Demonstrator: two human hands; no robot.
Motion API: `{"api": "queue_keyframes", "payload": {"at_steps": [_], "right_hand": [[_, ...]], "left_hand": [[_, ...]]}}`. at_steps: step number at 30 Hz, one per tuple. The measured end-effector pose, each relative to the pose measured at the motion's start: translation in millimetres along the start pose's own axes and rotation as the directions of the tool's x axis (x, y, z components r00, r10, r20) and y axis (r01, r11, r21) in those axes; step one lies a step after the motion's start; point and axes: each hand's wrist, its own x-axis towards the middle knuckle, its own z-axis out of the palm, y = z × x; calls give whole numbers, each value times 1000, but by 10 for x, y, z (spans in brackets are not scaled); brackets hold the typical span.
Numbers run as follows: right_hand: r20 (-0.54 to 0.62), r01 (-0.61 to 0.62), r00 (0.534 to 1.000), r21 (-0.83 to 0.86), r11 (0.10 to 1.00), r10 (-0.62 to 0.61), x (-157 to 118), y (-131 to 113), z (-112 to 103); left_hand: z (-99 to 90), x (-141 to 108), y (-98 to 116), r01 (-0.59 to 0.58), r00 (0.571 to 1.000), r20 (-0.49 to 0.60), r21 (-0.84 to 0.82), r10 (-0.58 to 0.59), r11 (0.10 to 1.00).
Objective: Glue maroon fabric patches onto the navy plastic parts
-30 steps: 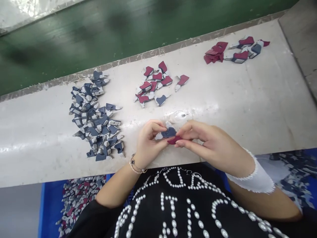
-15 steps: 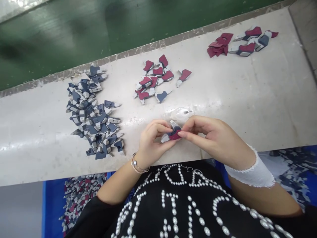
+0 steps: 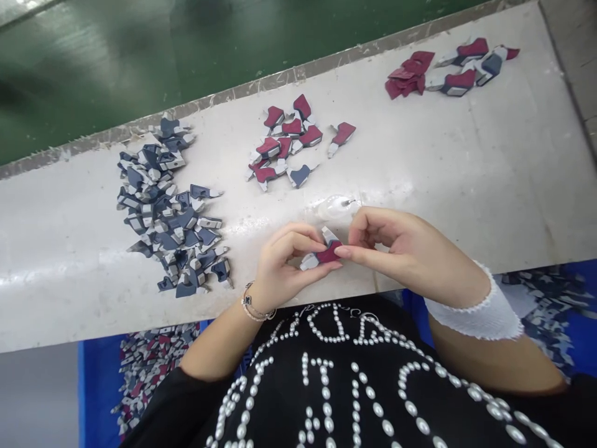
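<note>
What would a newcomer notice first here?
Probably the pearl letters on the black shirt, bottom middle. Just above, the left hand holds a red and grey part, the right hand at its edge. A pile of blue and grey parts lies on the table's left side.

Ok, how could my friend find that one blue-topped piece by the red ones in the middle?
On the long white table, right of the big blue-and-grey heap, sits a smaller cluster of red-topped pieces. The blue-topped piece lies at the cluster's near edge. Its top is blue, while its neighbours' tops are red.
</note>
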Motion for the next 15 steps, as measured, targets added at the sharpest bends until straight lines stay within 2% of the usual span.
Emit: {"api": "queue_keyframes", "payload": {"at_steps": [4,7,10,15], "right_hand": [[143,32,989,99,995,-46,-2,0,-11],[211,59,973,155,986,-92,3,-5,-2],[217,84,969,147,986,-115,1,-17,6],[190,136,973,-6,991,-132,-23,-25,17]], "left_hand": [[-14,16,25,-3,1000,21,-82,4,997],[-25,35,38,-48,998,36,-98,51,994],[-37,54,44,-114,992,43,-61,117,992],[-63,68,53,-163,985,53,13,162,987]]}}
